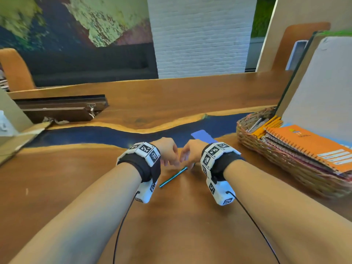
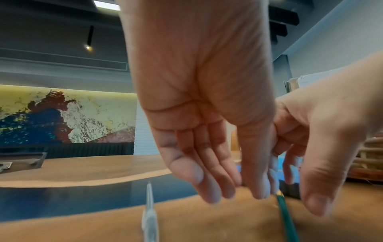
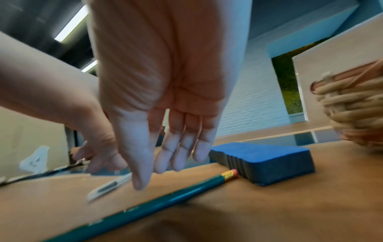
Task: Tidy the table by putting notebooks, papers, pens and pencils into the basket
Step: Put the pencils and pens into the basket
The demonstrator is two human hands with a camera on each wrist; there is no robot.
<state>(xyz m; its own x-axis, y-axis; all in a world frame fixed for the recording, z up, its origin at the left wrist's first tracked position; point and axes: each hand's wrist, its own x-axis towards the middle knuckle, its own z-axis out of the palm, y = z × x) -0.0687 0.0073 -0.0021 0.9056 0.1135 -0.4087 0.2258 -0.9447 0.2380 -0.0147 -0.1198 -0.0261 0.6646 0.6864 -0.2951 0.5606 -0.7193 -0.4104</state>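
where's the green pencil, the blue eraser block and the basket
green pencil (image 3: 165, 199), right wrist view, middle of its teal shaft
blue eraser block (image 3: 267, 161), right wrist view, its blue top face
basket (image 1: 270, 149), head view, woven outer wall

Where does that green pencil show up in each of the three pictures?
Head: green pencil lies centre, between the wrists.
Left wrist: lower right, running off the bottom edge.
Right wrist: diagonal across the bottom.
Shared landmark: blue eraser block, just beyond the pencil's eraser end.
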